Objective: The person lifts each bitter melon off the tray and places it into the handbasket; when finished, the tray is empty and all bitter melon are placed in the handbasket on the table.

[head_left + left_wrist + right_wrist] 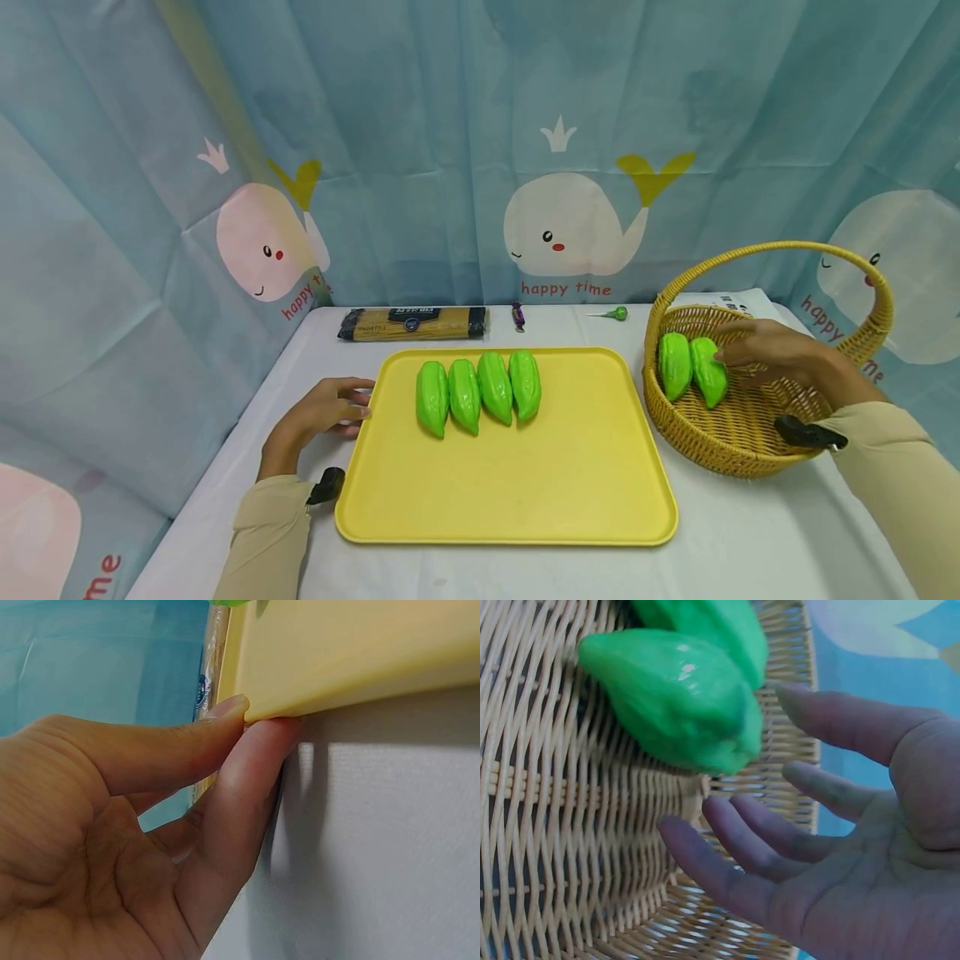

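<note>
Tray [510, 492]: left hand [322, 408] pinching left rim, four green fruits [466, 397] aboard. Basket [731, 463] right of tray: right hand [772, 352] released near two more fruits [699, 367], contact unclear.

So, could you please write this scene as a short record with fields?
left hand: pinches the left rim of the tray
right hand: in the basket, fingers loose, holding nothing
tray: yellow, four green fruits in a row
basket: wicker, right of the tray, two green fruits inside
behind tray: spaghetti pack, wrapped candy, small green lollipop
</note>
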`<control>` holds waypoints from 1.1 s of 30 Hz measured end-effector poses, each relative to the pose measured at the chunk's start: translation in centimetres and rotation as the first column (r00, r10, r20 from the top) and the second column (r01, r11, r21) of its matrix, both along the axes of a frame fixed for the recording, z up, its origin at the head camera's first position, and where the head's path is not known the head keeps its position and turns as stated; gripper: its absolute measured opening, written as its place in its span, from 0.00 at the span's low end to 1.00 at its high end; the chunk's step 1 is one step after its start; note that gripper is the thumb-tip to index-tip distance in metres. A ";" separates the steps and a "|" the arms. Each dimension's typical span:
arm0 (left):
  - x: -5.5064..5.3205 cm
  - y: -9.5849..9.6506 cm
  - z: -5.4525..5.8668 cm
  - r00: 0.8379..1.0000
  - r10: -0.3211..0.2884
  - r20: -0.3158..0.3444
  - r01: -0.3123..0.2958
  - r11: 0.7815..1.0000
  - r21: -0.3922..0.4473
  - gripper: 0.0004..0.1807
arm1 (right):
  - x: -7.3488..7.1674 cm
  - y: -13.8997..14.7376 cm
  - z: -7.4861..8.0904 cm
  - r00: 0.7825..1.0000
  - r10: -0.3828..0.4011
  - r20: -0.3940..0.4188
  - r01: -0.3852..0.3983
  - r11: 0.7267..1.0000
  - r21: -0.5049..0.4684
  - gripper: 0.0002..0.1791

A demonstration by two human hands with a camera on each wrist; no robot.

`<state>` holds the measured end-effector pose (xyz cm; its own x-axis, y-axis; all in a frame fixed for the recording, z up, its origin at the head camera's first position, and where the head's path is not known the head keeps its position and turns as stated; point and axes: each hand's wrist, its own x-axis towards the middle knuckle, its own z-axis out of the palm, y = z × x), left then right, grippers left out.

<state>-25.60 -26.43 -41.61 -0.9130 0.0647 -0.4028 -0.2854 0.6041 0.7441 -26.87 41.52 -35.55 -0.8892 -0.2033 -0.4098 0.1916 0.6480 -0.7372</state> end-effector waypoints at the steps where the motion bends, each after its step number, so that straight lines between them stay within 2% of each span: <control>1: 0.0 0.0 0.0 1.000 0.002 0.001 -0.002 1.000 0.000 0.36 | 0.1 0.0 0.2 1.000 0.003 -0.019 -0.003 1.000 0.014 0.48; 5: 0.2 0.0 0.1 1.000 0.002 -0.003 -0.002 1.000 0.021 0.35 | 0.8 -0.4 1.1 0.994 0.003 -0.114 0.003 0.999 0.054 0.45; 9: 0.2 0.0 0.2 1.000 -0.004 -0.008 0.004 0.999 0.041 0.35 | 1.9 -0.9 2.1 0.979 0.011 -0.202 -0.002 0.999 0.046 0.43; 12: 0.1 0.1 0.3 1.000 -0.003 -0.006 0.003 0.999 0.036 0.36 | 3.0 -1.4 2.8 0.969 0.026 -0.245 -0.017 0.999 0.037 0.41; 17: 0.2 0.2 0.4 1.000 -0.001 -0.008 0.001 0.999 0.032 0.36 | 4.8 -2.8 3.6 0.954 0.010 -0.301 0.000 0.999 0.036 0.40; 25: 0.2 0.2 0.2 1.000 -0.005 -0.021 0.006 0.999 0.036 0.35 | 7.4 -5.2 3.6 0.927 0.003 -0.375 -0.013 1.000 -0.026 0.34; 29: 0.2 0.2 0.1 1.000 0.003 -0.019 -0.002 1.000 0.029 0.35 | 8.3 -6.6 3.5 0.914 0.002 -0.405 -0.042 0.995 -0.089 0.30; 33: 0.2 0.1 0.1 1.000 0.004 -0.024 -0.004 1.000 0.027 0.35 | 8.8 -8.3 3.4 0.911 0.004 -0.412 -0.056 0.992 -0.114 0.30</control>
<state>-25.44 -26.36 -41.51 -0.9227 0.0717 -0.3788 -0.2696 0.5825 0.7669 -18.11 33.18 -32.17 -0.9661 -0.2574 0.0185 -0.1623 0.5502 -0.8191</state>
